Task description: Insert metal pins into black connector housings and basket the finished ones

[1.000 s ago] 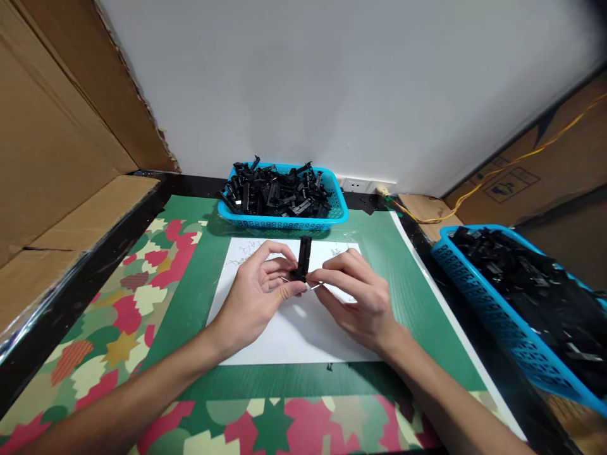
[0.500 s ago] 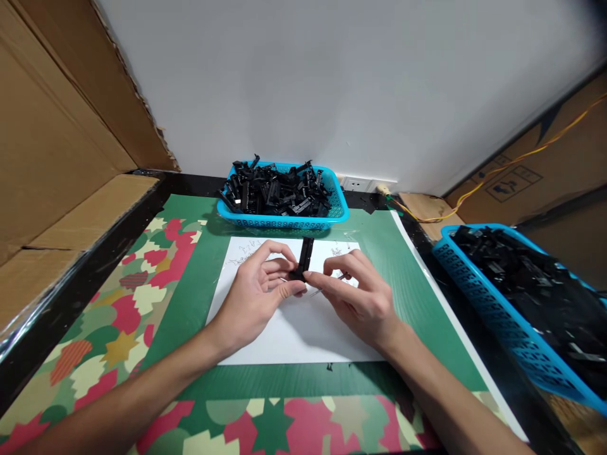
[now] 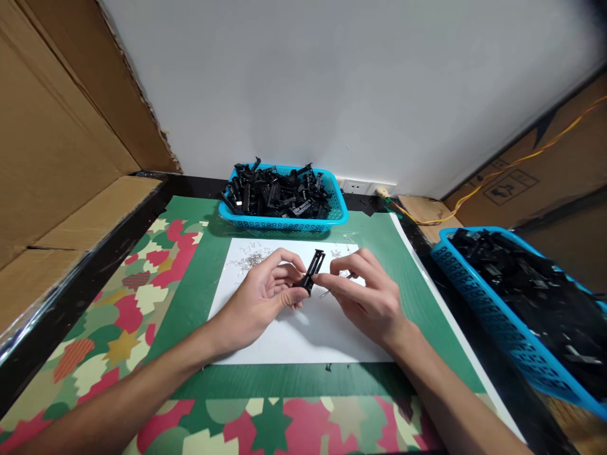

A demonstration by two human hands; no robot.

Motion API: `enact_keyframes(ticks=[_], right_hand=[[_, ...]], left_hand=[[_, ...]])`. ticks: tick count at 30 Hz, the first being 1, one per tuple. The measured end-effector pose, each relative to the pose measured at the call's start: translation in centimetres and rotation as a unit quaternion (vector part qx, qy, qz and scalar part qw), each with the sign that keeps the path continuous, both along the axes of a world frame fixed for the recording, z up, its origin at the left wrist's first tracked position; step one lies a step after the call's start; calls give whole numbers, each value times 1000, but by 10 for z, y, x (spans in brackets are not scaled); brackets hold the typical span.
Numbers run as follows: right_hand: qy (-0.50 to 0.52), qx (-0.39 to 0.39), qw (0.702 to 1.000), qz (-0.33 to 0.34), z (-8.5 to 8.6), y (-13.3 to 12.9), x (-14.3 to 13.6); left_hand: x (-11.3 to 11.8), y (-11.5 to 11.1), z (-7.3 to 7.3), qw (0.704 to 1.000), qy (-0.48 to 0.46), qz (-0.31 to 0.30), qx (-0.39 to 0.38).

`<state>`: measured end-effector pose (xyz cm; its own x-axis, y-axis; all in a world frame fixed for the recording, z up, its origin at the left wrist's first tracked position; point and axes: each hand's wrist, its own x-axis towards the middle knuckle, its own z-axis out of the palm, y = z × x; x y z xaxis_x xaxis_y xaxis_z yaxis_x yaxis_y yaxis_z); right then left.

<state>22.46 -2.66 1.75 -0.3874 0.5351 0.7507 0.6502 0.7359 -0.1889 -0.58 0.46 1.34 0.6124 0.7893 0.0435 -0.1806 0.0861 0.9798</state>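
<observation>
A slotted black plastic part (image 3: 315, 268) is pinched at its lower end between the thumb and fingers of my left hand (image 3: 265, 294), its top tilted to the right. My right hand (image 3: 367, 294) is closed around a thin metal tool (image 3: 325, 294), and its index fingertip touches the part's right side. Both hands are above a white sheet (image 3: 303, 344). A pile of small wire pieces (image 3: 253, 258) lies on the sheet's upper left; more wire pieces (image 3: 337, 253) lie behind my right hand.
A blue basket (image 3: 284, 224) of black parts stands at the back, a larger blue basket (image 3: 497, 322) of black parts at the right. Cardboard (image 3: 52, 126) rises at the left. A wall socket (image 3: 355, 186) and yellow-red wires (image 3: 516, 159) are behind. Tiny black bits (image 3: 328, 367) lie in front.
The black part has turned, now leaning right and showing its slots. Both hands have shifted slightly to the right.
</observation>
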Motion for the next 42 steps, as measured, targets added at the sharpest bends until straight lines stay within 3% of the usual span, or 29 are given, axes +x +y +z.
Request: enact_keyframes(ticks=[3,6,10,14,22,31,36,39,42], right_hand=[[-11,3,1000,-2,0,-1,1],[-36,-2,999,2,0,-1,4],[-68,-22,997,-1,-2,2,5],[-75,-47,996,11,-5,3,3],[-49,-185,981,32,0,5,8],[-116,-165,978,-60,6,6,20],[49,-191,978,-74,8,2,7],[154,-267,949,-59,5,-1,-10],[188,-334,923,-34,1,-2,-22]], left_hand=[[-1,0,3,1000,20,-6,23],[-5,2,3,988,102,39,106],[-9,5,-3,931,201,97,290],[-8,4,-11,878,203,121,416],[-8,1,-19,866,244,140,414],[-5,2,-30,848,234,155,450],[-5,3,-34,833,239,138,480],[-6,3,-31,819,234,123,509],[-5,3,-30,814,236,112,519]])
